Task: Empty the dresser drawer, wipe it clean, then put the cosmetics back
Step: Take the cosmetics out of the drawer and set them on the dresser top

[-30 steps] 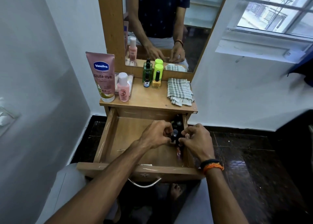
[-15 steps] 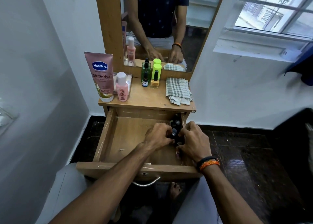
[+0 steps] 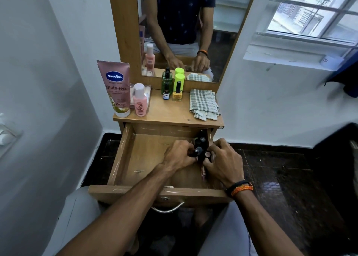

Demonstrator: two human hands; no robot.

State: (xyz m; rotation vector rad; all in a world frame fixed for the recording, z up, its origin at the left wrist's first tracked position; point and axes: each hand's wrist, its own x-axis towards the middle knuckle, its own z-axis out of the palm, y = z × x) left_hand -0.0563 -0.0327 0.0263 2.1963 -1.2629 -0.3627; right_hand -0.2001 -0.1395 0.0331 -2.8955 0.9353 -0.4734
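My left hand (image 3: 179, 154) and right hand (image 3: 222, 161) are still gripping the small dark bottles (image 3: 200, 151) right of frame centre in the drawer (image 3: 124, 155), barely shifting, so I judge emptying unfinished.

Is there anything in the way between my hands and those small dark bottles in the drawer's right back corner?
Nothing visible. Your left hand and right hand already touch the dark bottles from both sides, inside the open drawer. The checked cloth lies on the dresser top, out of the way.
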